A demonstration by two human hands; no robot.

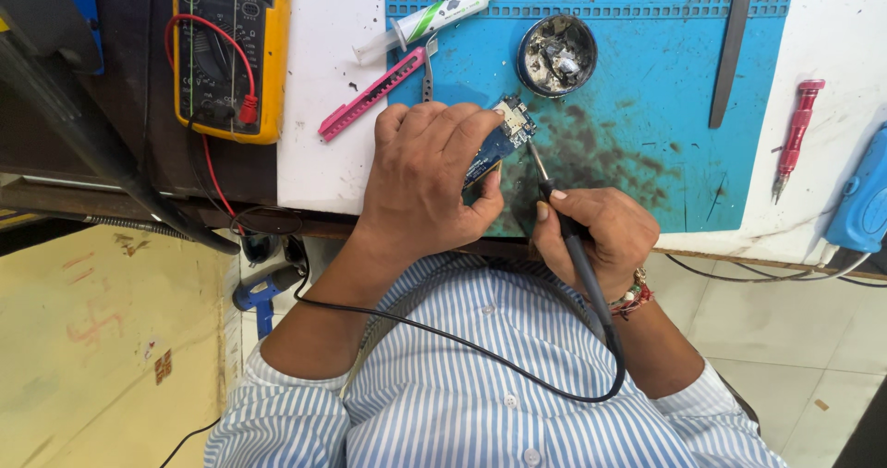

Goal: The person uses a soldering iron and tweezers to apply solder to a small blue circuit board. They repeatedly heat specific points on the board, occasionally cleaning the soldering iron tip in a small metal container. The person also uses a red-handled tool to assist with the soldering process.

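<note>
A small blue circuit board [501,142] is gripped in the left hand [427,177], held just above the near edge of the blue work mat [665,80]. A soldering iron [565,228] is pinched pen-fashion in the closed right hand [601,232], its tip touching the board's right edge. Farther back on the mat, a round black tin [557,54] is seen, filled with grey, crumpled metallic residue. A syringe [427,20] with a green band lies across the mat's far left corner, beside a pink tool [371,94]. A yellow multimeter [231,52] sits beyond the mat's left edge.
</note>
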